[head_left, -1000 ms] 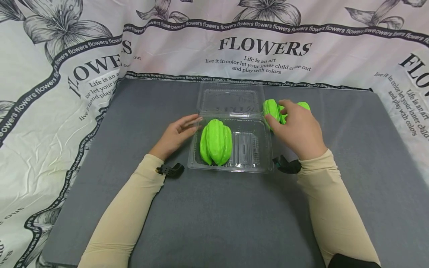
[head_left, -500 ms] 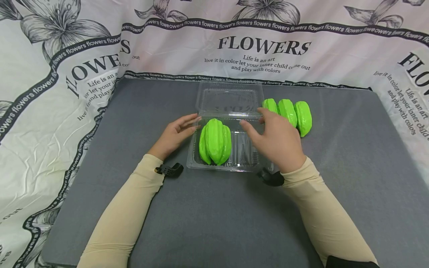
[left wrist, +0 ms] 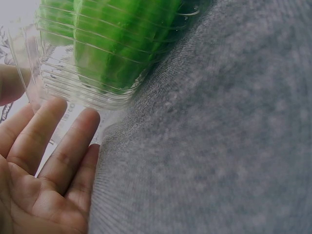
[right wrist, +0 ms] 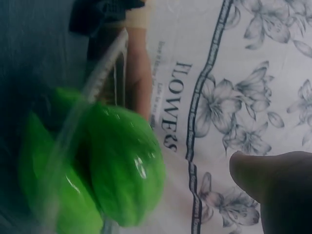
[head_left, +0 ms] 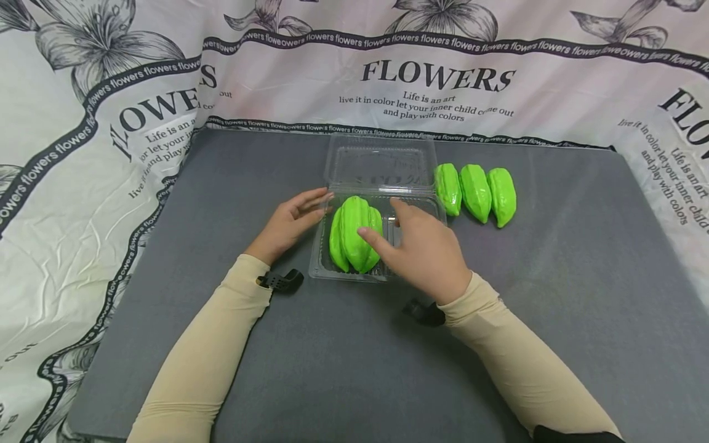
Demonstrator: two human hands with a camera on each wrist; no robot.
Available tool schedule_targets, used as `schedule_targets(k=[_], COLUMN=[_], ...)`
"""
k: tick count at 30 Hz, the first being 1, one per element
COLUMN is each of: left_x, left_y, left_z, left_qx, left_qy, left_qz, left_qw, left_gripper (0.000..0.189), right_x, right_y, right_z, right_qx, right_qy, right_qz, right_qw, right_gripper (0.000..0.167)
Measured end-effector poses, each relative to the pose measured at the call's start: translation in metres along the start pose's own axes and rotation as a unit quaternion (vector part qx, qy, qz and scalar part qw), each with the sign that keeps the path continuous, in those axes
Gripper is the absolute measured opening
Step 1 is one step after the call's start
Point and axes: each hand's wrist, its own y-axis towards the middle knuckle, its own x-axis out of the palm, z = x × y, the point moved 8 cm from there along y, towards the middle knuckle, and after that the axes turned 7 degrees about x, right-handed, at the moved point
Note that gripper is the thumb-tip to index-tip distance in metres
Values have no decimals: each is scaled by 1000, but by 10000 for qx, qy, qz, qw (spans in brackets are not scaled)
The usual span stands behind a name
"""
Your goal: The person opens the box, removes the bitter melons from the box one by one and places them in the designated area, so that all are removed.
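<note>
A clear plastic clamshell box [head_left: 318, 267] lies with its lid [head_left: 382, 160] folded back. In its left half sits a pile of bright green, ridged fruits like star fruit [head_left: 354, 231], one on top of others. My left hand [head_left: 285, 224] is beside the box's left wall, its extended fingertips at the plastic; in the left wrist view the fingers [left wrist: 78, 141] are straight. My right hand [head_left: 423, 249] hovers over the box's right half, thumb spread towards the pile. The right wrist view shows the thumb [right wrist: 263, 175] apart from the glossy fruits [right wrist: 126, 165]; its other fingers are hidden there.
Three more green fruits [head_left: 475, 192] lie in a row right of the box, the nearest close to its right edge. The grey tabletop [head_left: 354, 357] meets a printed flower cloth [head_left: 432, 104] behind and at the left.
My right hand has moved left and towards me, from the fruit row to above the box, uncovering the three fruits. The left hand and the pile have stayed put.
</note>
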Motion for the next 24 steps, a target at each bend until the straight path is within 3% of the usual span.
schedule_targets(k=[9,20,24], left_x=[-1,1,0], left_y=[1,0,1], left_z=[-1,0,0], left_qx=[25,24,43], left_qy=[45,-24,-27], left_qz=[8,-32,-11], left_qw=[10000,10000,10000], left_gripper=[54,55,55], right_x=[27,43,45], right_y=[-3,-3,-2], right_z=[-9,-14,-18], right_qx=[-114,-414,-611], right_qy=[-61,78,56], right_qz=[-338,-262,-185], right_qw=[9993,9988,9979], right_gripper=[93,94,85])
